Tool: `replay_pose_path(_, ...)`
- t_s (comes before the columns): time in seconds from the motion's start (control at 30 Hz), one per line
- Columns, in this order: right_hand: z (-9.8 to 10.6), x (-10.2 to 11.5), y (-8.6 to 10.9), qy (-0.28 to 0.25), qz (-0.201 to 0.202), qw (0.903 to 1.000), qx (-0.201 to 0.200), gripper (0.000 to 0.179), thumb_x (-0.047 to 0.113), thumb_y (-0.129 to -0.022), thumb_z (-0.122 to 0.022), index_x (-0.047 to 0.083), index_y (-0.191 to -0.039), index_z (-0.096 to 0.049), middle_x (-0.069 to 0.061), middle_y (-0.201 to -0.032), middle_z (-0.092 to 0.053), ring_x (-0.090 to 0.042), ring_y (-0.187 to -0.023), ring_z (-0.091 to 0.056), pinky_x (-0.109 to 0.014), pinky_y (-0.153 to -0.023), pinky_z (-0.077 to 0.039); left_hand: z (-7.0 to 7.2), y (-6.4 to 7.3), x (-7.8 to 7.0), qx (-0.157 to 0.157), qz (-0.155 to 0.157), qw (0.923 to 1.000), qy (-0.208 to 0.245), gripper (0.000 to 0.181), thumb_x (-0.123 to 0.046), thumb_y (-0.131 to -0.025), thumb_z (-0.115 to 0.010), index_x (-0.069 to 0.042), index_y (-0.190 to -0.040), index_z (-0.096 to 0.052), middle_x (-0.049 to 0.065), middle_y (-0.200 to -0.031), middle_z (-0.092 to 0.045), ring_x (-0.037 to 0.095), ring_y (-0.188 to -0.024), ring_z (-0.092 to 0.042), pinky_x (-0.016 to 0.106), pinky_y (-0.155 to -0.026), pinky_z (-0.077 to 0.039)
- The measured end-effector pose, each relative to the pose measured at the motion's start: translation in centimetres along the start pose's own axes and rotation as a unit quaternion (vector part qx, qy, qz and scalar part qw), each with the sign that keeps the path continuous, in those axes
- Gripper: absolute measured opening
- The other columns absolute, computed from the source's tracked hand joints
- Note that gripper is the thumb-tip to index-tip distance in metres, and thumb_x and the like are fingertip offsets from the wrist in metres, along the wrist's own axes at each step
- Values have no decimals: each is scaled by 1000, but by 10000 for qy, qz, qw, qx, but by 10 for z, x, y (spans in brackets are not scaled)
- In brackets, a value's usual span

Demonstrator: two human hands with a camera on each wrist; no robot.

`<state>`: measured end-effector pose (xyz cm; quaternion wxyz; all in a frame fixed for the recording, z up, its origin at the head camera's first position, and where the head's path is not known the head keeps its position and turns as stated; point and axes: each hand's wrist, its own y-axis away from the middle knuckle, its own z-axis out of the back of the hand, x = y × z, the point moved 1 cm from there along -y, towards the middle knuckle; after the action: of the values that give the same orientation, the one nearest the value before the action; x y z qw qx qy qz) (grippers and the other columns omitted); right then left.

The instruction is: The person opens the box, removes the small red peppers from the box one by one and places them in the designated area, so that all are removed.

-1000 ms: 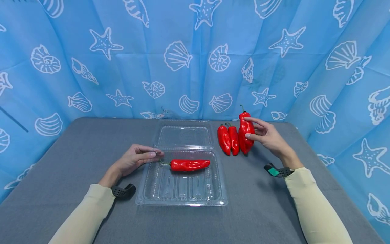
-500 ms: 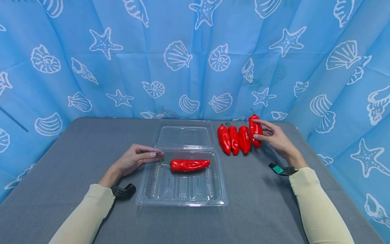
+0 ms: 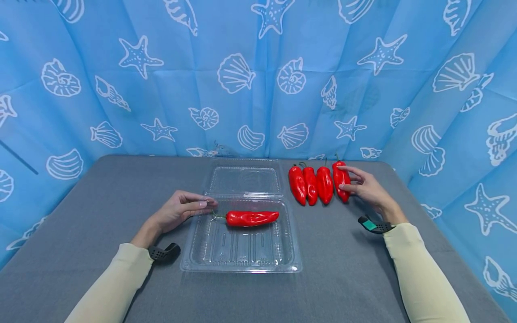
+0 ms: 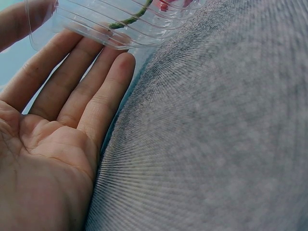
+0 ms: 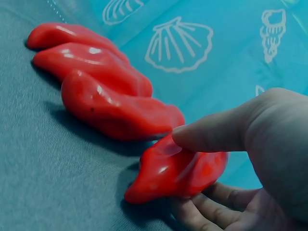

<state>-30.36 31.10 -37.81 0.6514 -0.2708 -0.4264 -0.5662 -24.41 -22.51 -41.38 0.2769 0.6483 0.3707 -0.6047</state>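
Observation:
At the upper right in the head view, my right hand (image 3: pixel 369 190) holds the rightmost long red pepper (image 3: pixel 340 177) between thumb and fingers. The right wrist view shows the thumb on top of this pepper (image 5: pixel 175 168) and the fingers under its far side. My left hand (image 3: pixel 179 211) pinches the left rim of an open, hinged clear plastic container (image 3: pixel 296 251). Its thumb and fingers lie on either side of the plastic wall in the left wrist view. Another red pepper (image 3: pixel 252 218) lies crosswise in the container, its green stem (image 4: pixel 134 19) pointing left toward that hand.
Three red peppers, a left one (image 3: pixel 297 185), a middle one (image 3: pixel 310 184) and a right one (image 3: pixel 325 185), lie side by side left of the held pepper. The container's lid (image 3: pixel 244 180) lies folded back. A blue shell-patterned curtain (image 3: pixel 258 89) hangs behind the grey table (image 3: pixel 335 278).
My right hand has carried its pepper to the right, off the pepper it overlapped, and lowered it beside the row. The left hand and the container have stayed still.

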Motion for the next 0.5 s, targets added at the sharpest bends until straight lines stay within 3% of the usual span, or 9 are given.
replay_pose_path(0.5, -1, -8, -2, 89, -125, 9997, 203, 70, 23, -101, -64, 14, -161, -29, -31, -152, -33, -42, -129, -42, -29, -89, -52, 0, 0, 0, -58, 25, 10000, -49, 29, -1, -99, -59, 8, -126, -67, 13, -123, -71, 23, -117, -67, 38, -101, -53)
